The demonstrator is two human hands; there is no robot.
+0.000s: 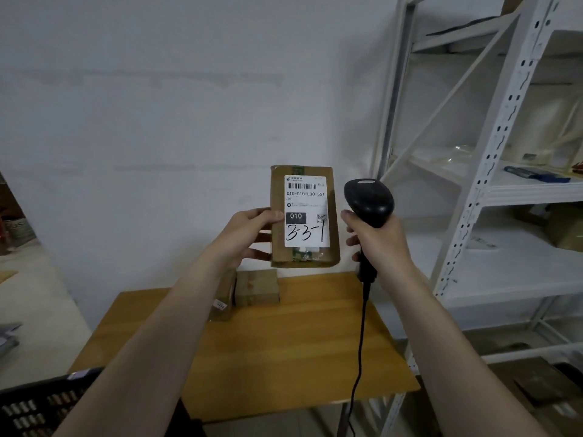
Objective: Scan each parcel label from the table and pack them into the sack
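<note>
**Parcel held up beside scanner**

The worktop [284, 357] lies below the parcel [304, 217], with two smaller boxes [257, 290] at its far edge. The left hand [249, 234] grips the parcel's left edge, thumb in front, fingers [262, 238] behind. Just right of the parcel, the right hand [375, 244] clasps the black scanner [369, 201].

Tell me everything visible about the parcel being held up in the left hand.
The parcel is a flat brown cardboard package with green tape at its top and bottom edges, held upright above the table, face to the camera. A white label covers most of its front: barcode, 010-010-L30-551, a black 010 box, handwritten 3-3-1. The left hand grips its left edge; nothing else touches it.
</note>
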